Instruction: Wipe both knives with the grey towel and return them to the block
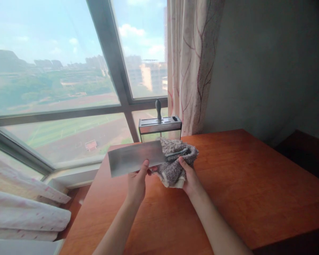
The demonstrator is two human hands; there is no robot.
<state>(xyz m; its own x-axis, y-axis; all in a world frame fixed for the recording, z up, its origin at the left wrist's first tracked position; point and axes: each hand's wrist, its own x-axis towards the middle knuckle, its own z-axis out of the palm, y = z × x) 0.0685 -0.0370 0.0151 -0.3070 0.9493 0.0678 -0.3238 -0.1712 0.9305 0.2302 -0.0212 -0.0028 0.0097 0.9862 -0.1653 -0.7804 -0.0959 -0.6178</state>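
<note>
A cleaver (134, 158) with a broad, plain metal blade is held above the table, its blade pointing left. My left hand (138, 180) is closed on the lower part of the blade near the handle end, thumb on the near face and fingers mostly hidden behind. My right hand (190, 177) grips a grey, fluffy towel (175, 173) with pale edges. The towel is bunched around the cleaver's handle (177, 153), which shows only in part between the folds.
At the far edge of the reddish wooden table (244, 191) stands a knife block (159, 125) with clear sides and a dark handle upright in its top. Windows (53, 71) rise beyond the table, with a patterned curtain (191, 67) beside a grey wall.
</note>
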